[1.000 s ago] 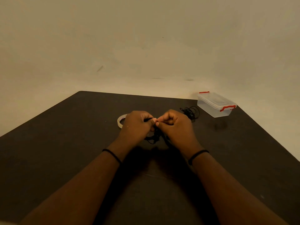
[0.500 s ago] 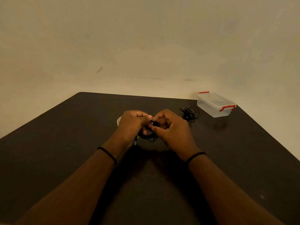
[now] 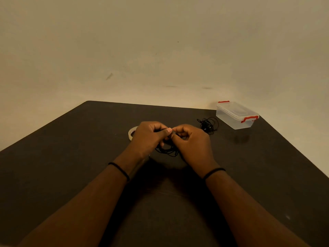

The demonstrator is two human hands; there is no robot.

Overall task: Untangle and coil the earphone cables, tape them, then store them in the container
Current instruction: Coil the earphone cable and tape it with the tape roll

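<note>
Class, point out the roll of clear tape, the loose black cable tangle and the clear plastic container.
Roll of clear tape (image 3: 130, 134), head view, visible rim.
Loose black cable tangle (image 3: 208, 124), head view, middle.
Clear plastic container (image 3: 231, 118), head view, side wall.

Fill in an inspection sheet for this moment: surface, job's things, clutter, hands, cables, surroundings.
Surface: dark table, matte.
Job's things: clear container with red latches, lid on, far right; tape roll flat, partly hidden behind the left hand.
Clutter: nothing seen.
Hands: left hand and right hand meet at the fingertips, pinching a black earphone cable; a black band on each wrist.
Cables: held cable hangs in loops under the hands; a second tangled bundle lies beside the container, apart from it.
Surroundings: plain beige wall, faint marks.
</note>
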